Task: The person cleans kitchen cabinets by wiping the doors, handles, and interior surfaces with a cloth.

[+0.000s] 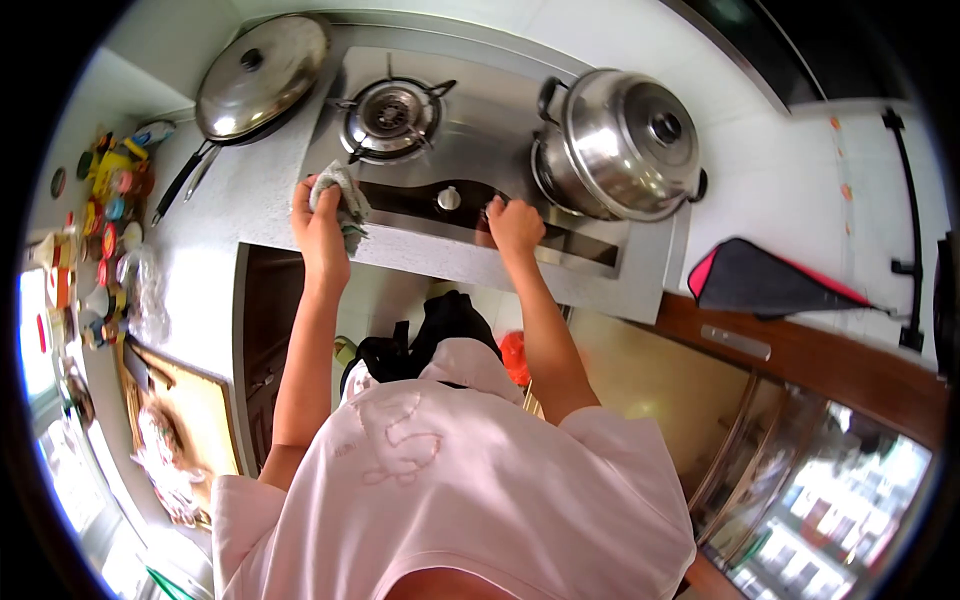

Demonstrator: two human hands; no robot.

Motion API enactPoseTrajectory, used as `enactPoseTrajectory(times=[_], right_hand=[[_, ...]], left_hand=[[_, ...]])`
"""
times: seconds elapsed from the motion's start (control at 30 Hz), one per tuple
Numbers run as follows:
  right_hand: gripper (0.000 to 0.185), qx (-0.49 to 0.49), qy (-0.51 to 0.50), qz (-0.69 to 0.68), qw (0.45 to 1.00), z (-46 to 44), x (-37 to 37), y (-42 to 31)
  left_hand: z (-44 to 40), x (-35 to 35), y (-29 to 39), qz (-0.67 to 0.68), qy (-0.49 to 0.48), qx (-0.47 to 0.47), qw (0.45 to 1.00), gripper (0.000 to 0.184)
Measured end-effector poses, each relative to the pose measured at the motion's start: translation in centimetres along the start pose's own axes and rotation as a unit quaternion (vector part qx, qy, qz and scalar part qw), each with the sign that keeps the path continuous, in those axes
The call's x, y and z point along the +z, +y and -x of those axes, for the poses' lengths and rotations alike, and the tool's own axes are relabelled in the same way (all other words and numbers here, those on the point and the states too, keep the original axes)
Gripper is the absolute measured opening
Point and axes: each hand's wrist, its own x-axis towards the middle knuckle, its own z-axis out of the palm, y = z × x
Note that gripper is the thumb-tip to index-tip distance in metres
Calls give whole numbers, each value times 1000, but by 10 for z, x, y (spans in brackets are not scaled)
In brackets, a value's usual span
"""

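My left hand (320,227) is closed around a crumpled grey-green cloth (345,188) at the left front edge of the gas stove (480,110). Part of the cloth hangs below the fingers. My right hand (516,226) is closed at the right part of the stove's dark control strip, its fingers at a spot where a knob may be hidden under them. A silver knob (449,198) shows between the two hands. Behind my left hand is the bare left burner (391,117). A large lidded steel pot (625,145) stands on the right burner.
A lidded frying pan (262,80) lies at the back left, its handle toward the front. Jars and packets (110,210) line the far left, above a cutting board (190,400). A black-and-red pouch (765,280) lies at the right.
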Motion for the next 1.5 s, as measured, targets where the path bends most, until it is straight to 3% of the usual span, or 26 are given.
enactPoseTrajectory(times=[0.13, 0.23, 0.33, 0.47, 0.6, 0.67, 0.8, 0.87, 0.97, 1.17, 1.27, 1.5], right_hand=[[58, -65, -14, 62, 996, 9, -30, -37], [57, -184, -63, -59, 979, 9, -36, -88], [35, -370, -80, -229, 897, 17, -46, -169], [15, -493, -169, -375, 767, 46, -59, -299], [20, -583, -195, -371, 696, 68, -51, -441], [22, -647, -143, -361, 657, 68, -29, -523], [21, -704, -107, -284, 642, 50, 21, -682], [28, -700, -106, -229, 668, 35, 51, -752], [33, -739, -63, -210, 637, 13, 97, -828], [23, -743, -108, -141, 645, -7, 129, -887], [23, -790, -72, -117, 597, -16, 139, -901], [18, -802, -66, -83, 588, -20, 150, -918]], left_hand=[[-4, -11, 5, 12, 59, 29, 998, 19], [-2, -19, 33, 25, 103, 46, 993, 18], [-6, -48, 52, 50, 164, 80, 982, 16], [-9, -105, 93, 89, 223, 128, 962, 15], [-28, -172, 133, 124, 279, 172, 937, 15], [-45, -214, 144, 137, 281, 183, 932, 15], [-77, -281, 164, 189, 294, 198, 916, 16], [-93, -307, 172, 200, 304, 199, 910, 15], [-115, -342, 174, 191, 314, 185, 911, 15], [-148, -382, 176, 198, 314, 160, 915, 15], [-158, -390, 171, 192, 304, 152, 921, 15], [-169, -400, 165, 208, 308, 125, 920, 12]])
